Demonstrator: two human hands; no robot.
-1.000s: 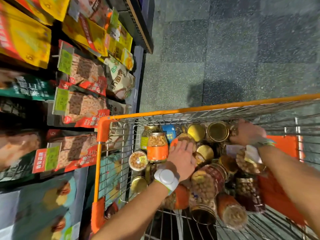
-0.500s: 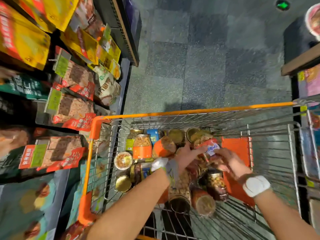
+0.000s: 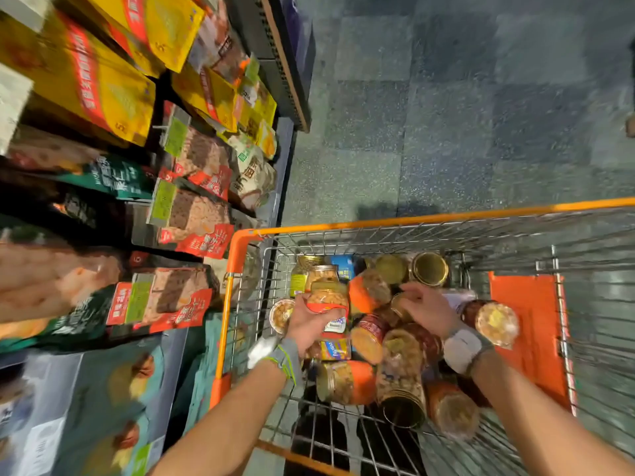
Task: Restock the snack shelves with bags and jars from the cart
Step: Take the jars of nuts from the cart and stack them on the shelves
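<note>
A wire cart with an orange rim (image 3: 412, 219) holds several nut jars with gold lids, some upright and some lying down, such as an orange-labelled one on its side (image 3: 347, 383). My left hand (image 3: 305, 324) grips a clear jar of nuts with a red label (image 3: 326, 298), lifted slightly above the pile at the cart's left side. My right hand (image 3: 429, 310) hovers over the jars in the middle with fingers loosely spread, holding nothing. The snack shelves (image 3: 202, 228) stand to the left of the cart, filled with bags.
Yellow bags (image 3: 103, 87) hang on the upper shelf, with red-and-brown nut bags and green bags below. An orange seat flap (image 3: 529, 331) stands at the cart's right end. Grey tiled floor (image 3: 446, 115) stretches beyond the cart.
The red-labelled jar passed from my right hand to my left hand. My left hand has moved it towards the cart's left side, while my right hand stays over the pile.
</note>
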